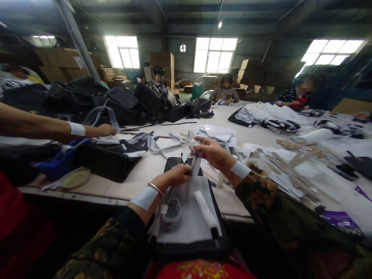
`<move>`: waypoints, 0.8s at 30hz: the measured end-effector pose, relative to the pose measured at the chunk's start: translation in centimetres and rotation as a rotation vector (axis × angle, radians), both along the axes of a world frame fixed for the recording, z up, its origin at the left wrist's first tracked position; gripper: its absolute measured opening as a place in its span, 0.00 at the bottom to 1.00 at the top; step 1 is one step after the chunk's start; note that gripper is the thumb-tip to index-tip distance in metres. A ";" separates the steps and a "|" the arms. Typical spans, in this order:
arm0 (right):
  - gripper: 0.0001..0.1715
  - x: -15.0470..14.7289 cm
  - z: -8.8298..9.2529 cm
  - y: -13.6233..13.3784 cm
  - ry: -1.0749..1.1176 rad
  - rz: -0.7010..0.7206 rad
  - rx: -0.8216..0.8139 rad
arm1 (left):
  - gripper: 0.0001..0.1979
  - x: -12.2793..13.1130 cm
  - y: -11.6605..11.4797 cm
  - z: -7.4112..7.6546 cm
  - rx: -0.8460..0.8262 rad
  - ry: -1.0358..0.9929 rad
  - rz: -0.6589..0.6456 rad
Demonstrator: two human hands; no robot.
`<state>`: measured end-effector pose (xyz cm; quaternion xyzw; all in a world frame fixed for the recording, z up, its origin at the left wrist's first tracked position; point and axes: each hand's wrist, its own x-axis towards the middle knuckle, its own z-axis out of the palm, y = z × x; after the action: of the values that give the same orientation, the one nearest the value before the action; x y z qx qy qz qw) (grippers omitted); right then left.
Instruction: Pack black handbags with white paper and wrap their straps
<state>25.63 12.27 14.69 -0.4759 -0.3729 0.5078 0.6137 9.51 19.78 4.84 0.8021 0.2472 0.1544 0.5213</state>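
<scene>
A black bag (216,201) lies in front of me at the table's edge, with a white sheet (186,228) over it. A coiled grey cord or strap (173,213) and a white roll (205,209) rest on the sheet. My right hand (213,152) pinches a translucent plastic strip (197,163) above the bag's far end. At the strip's lower end, my left hand (178,174) is closed, its fingertips against the strip; what they grip is hidden. Just beyond the left hand, a small zip pull or clasp (181,158) shows on the bag.
Another person's arm (58,128) reaches in from the left beside a black bag (107,161) and blue cloth (62,159). A tape roll (75,178) lies nearby. Black bags (122,100) are piled behind; cardboard strips (286,174) and papers (217,133) lie right. Several people sit opposite.
</scene>
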 end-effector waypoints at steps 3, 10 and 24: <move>0.33 0.1 0.8 -0.6 0.027 0.007 0.007 | 0.05 0.4 0.6 -0.4 0.099 0.128 -0.013; 0.39 0.2 4.6 -1.5 0.095 0.059 0.177 | 0.07 1.6 0.2 -1.3 0.346 0.349 0.063; 0.13 5.4 19.8 -11.3 -0.218 -0.343 0.563 | 0.08 1.9 0.6 -1.4 0.426 0.491 0.062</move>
<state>31.04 0.98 34.47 -0.3949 -0.4763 0.2207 0.7540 11.36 20.36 3.40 0.8985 0.3522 0.0204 0.2614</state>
